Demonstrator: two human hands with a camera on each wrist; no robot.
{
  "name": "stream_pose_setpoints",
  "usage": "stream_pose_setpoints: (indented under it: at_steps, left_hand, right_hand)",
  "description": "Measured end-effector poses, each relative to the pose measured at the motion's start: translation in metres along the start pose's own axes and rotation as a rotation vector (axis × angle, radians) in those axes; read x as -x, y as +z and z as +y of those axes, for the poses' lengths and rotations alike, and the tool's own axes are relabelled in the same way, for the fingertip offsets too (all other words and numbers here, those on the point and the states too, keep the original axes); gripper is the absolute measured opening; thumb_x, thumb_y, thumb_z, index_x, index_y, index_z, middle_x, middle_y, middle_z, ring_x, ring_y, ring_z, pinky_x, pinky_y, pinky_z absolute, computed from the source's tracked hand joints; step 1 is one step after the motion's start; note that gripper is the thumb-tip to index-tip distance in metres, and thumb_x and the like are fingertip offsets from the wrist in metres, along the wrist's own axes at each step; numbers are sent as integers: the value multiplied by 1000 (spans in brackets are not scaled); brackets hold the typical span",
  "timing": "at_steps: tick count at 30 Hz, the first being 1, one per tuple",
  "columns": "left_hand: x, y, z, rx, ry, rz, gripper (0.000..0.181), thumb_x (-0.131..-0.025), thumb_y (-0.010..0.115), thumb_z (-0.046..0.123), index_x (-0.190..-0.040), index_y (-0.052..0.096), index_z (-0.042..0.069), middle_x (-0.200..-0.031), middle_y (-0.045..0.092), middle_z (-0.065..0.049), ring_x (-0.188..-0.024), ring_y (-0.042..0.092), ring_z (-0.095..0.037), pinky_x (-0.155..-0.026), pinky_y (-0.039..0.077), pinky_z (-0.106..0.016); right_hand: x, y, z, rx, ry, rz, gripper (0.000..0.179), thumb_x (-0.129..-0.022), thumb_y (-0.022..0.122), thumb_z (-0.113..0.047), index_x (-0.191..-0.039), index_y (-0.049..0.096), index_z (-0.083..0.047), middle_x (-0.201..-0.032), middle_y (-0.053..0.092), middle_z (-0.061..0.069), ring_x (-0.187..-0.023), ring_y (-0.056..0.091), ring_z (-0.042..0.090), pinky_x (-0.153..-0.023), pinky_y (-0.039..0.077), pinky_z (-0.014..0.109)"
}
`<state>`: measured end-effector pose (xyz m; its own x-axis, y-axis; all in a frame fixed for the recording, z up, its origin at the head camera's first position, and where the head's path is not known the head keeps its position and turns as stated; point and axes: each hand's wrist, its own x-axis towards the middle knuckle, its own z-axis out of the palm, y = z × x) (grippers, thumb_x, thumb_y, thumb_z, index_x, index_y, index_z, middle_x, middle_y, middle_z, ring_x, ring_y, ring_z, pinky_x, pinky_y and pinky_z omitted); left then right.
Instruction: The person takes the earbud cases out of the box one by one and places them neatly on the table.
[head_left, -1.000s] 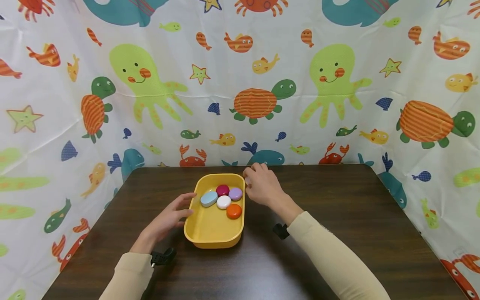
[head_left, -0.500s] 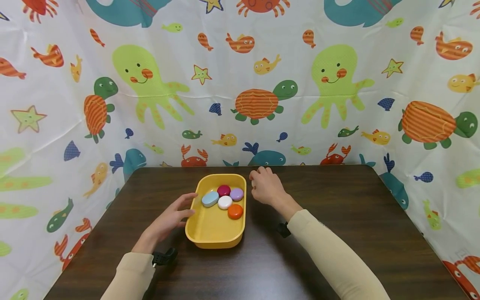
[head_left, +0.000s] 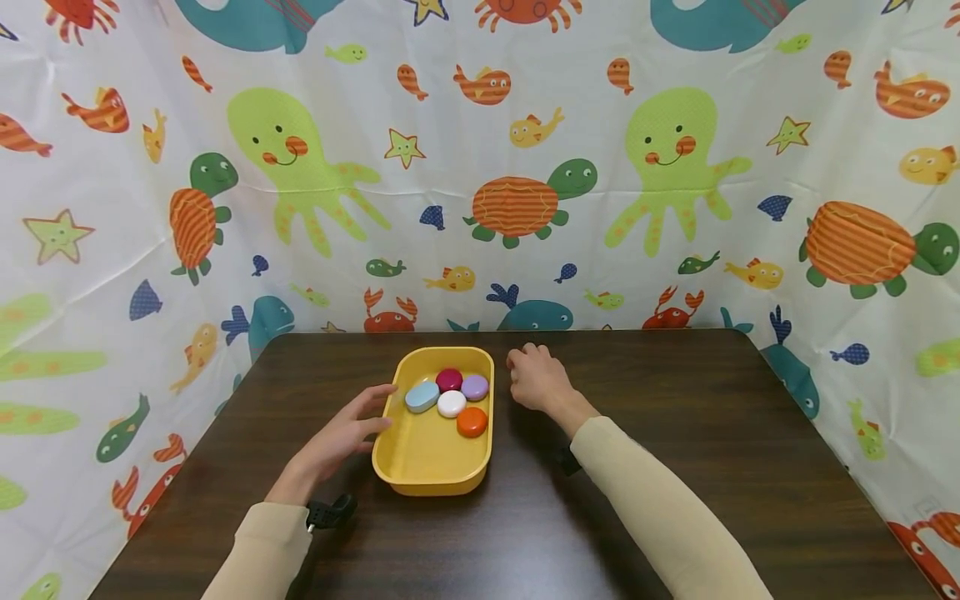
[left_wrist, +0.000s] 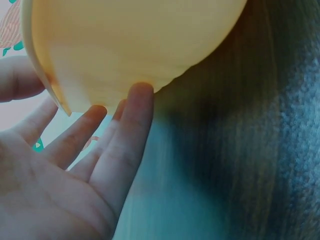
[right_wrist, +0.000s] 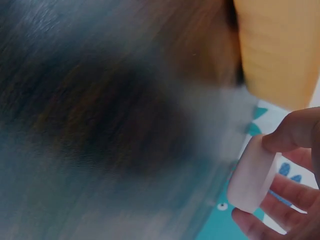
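In the head view, a yellow tray [head_left: 427, 458] stands on the dark table. Five-finger contact cannot be made out, but my left hand [head_left: 345, 433] touches the tray's left side with fairly straight fingers. The left wrist view has those fingertips [left_wrist: 140, 92] against the tray's outer wall [left_wrist: 125, 50]. Right of the tray, my right hand [head_left: 540, 379] pinches a whitish, smooth rounded piece [right_wrist: 254, 172] between thumb and fingers, shown in the right wrist view. The tray holds several similar pieces: light blue [head_left: 422, 397], dark red [head_left: 449, 380], lilac [head_left: 474, 387], white [head_left: 452, 404] and orange [head_left: 472, 422].
Dark wood tabletop [head_left: 675, 433] spreads on both sides of the tray. Behind it hangs a white curtain [head_left: 450, 125] printed with sea animals. Each wrist wears a black band, the left one [head_left: 330, 511] showing beside the sleeve.
My right hand has moved a little to the right and nearer to me, away from the tray's rim, with the whitish piece. The left hand and the tray stay in place.
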<state>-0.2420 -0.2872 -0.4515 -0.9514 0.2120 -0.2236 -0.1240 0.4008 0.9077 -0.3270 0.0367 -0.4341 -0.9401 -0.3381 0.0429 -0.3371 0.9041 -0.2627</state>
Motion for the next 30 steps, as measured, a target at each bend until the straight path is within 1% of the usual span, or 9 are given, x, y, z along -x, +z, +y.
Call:
stream_pose_setpoints:
  at_steps: [6, 11, 19, 24, 30]
  left_hand:
    - [1, 1, 1, 4, 20, -14, 63, -103, 57, 20, -159, 27, 17, -161, 25, -23, -140, 38, -47, -103, 47, -61]
    - [2, 1, 2, 6, 23, -14, 61, -104, 55, 18, -158, 27, 15, -160, 26, -24, -139, 38, -47, -101, 48, -61]
    - [1, 0, 1, -5, 26, -8, 61, -104, 55, 18, -158, 28, 16, -160, 26, -24, -139, 37, -47, -102, 47, -62]
    - [0, 0, 1, -2, 25, -7, 60, -103, 55, 18, -158, 29, 16, -160, 26, -24, -139, 38, -47, -101, 48, -61]
    - [0, 0, 2, -2, 22, -6, 61, -103, 55, 18, -158, 29, 16, -160, 24, -24, -140, 36, -48, -102, 47, -63]
  right_hand:
    - [0, 8, 4, 4, 17, -37, 27, -93, 69, -17, -118, 66, -11, -115, 59, 10, -102, 50, 26, -90, 54, 42]
    - [-1, 14, 6, 3, -4, -58, 25, -95, 66, -16, -119, 66, -11, -115, 59, 10, -104, 52, 27, -91, 54, 43]
    - [-3, 19, 8, 1, -10, -54, 25, -96, 65, -16, -120, 66, -12, -114, 59, 9, -104, 52, 27, -91, 53, 44]
    - [-3, 19, 10, -4, -12, -52, 26, -96, 65, -16, -121, 66, -11, -115, 59, 10, -105, 51, 27, -93, 53, 44]
    - [-3, 18, 10, -8, -32, -56, 25, -98, 62, -16, -122, 66, -11, -117, 59, 10, -106, 53, 28, -94, 53, 44]
